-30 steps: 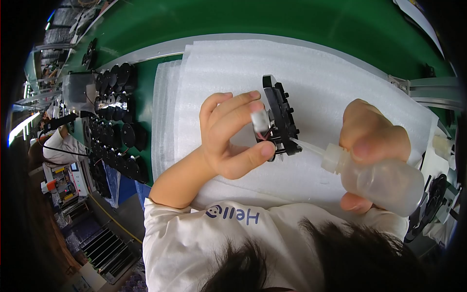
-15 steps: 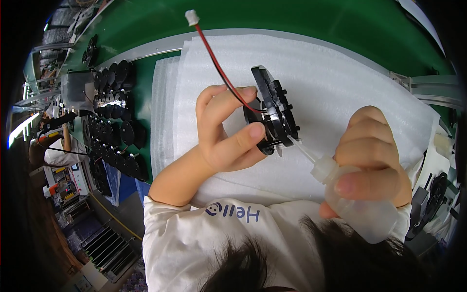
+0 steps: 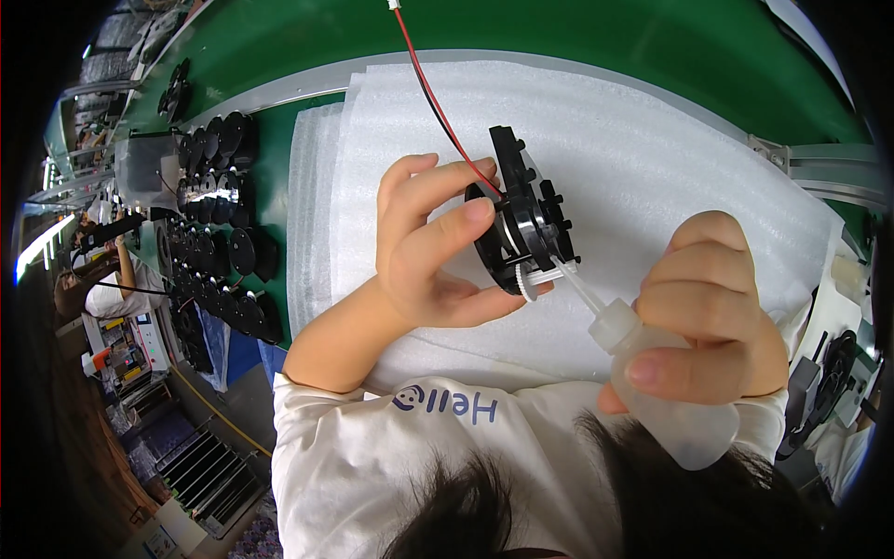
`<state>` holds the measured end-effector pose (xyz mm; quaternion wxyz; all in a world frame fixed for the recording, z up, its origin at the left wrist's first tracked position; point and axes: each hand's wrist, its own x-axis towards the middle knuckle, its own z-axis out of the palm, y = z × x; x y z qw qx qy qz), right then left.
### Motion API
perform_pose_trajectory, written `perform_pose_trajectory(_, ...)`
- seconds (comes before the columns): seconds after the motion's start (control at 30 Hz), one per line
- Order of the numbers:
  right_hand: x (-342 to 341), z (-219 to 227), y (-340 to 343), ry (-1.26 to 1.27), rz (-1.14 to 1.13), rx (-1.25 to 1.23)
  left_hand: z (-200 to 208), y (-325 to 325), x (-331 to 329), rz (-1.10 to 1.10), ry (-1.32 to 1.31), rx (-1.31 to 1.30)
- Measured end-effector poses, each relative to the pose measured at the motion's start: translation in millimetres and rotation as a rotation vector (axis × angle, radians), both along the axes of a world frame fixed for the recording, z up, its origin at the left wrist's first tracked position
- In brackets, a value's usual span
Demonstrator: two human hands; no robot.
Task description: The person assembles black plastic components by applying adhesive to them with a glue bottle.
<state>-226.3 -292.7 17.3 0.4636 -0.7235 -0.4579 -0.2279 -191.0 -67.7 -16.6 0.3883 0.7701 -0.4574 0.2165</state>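
Note:
My left hand grips a black plastic gear assembly, held up over the white foam sheets. A white gear shows at its lower edge. From its back a red and black wire runs up to a small white connector at the picture's top edge. In my right hand is a translucent squeeze bottle, tilted with its thin nozzle pointing up and left. The nozzle's tip meets the lower part of the assembly near the white gear; whether liquid comes out cannot be seen.
White foam sheets cover the green work surface. Rows of black round parts stand at the left. A metal rail lies at the right, beside black cables. Another person is at the far left.
My left hand has turned the assembly, so the white gear shows more. Its wire and connector have shifted up and right. The bottle has moved slightly left, its nozzle still at the assembly.

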Motion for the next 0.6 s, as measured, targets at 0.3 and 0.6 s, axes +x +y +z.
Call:
perform_pose_trajectory(0.3,2.0,-7.5,1.3,-0.089,-0.028,0.006,-6.9,-0.8,1.0,0.036,0.04,-0.103)
perform_pose_trajectory(0.6,0.1,-5.9,1.3,-0.085,-0.024,0.017,-10.7,4.0,-2.0,0.084,0.176,-0.121)
